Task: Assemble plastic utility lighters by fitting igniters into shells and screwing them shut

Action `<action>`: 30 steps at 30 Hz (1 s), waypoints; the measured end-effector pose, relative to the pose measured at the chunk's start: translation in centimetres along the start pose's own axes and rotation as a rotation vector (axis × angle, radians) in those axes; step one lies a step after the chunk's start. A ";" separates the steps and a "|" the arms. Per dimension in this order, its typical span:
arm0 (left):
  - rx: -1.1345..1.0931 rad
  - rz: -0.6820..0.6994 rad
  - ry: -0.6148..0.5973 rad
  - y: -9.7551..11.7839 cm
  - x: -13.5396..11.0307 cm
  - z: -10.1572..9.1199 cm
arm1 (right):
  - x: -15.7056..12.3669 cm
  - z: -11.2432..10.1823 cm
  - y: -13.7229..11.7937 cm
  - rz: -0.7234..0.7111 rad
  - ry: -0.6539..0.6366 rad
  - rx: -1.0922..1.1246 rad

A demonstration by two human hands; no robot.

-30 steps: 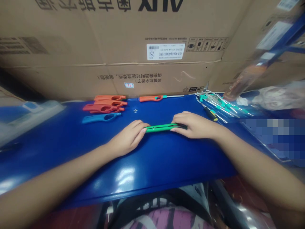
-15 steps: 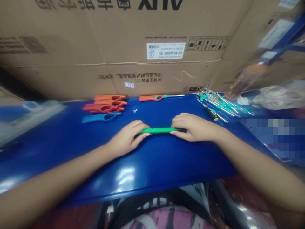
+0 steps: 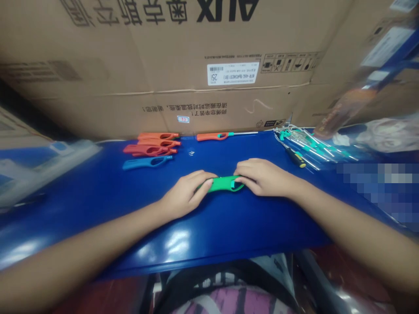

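Observation:
A green plastic lighter body [image 3: 224, 183] lies across the middle of the blue table [image 3: 209, 226], and both of my hands press on it. My left hand [image 3: 187, 195] closes over its left end with curled fingers. My right hand [image 3: 262, 176] grips its right end, fingers wrapped over the top. Only the short middle stretch of the green piece shows between the two hands.
Several orange lighter shells [image 3: 153, 144] and a blue one [image 3: 146, 162] lie at the back left. An assembled orange lighter [image 3: 218, 136] rests against the big cardboard box [image 3: 183, 65]. Metal-and-teal parts [image 3: 307, 144] and a screwdriver [image 3: 295, 157] sit at the right.
My hands have drawn closer together along the green piece, and it has turned so a broader face shows. The view has shifted slightly.

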State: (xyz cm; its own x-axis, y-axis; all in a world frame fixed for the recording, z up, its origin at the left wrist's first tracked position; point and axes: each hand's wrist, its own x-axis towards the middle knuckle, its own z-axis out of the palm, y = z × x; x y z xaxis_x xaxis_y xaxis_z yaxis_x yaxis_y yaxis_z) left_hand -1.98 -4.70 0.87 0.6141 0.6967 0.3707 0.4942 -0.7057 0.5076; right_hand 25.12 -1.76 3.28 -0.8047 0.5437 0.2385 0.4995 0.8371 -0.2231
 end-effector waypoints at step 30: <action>-0.088 0.062 0.151 -0.7 0.3 0.4 | -0.7 -2.0 -0.1 -0.019 -0.053 -0.273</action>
State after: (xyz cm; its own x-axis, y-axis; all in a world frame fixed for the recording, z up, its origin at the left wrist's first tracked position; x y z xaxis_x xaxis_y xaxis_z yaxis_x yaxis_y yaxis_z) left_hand -1.91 -4.05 0.33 0.5395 0.6681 0.5124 0.3986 -0.7387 0.5435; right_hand 26.24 -2.13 5.04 -0.8269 0.5297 0.1888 0.5462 0.8365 0.0455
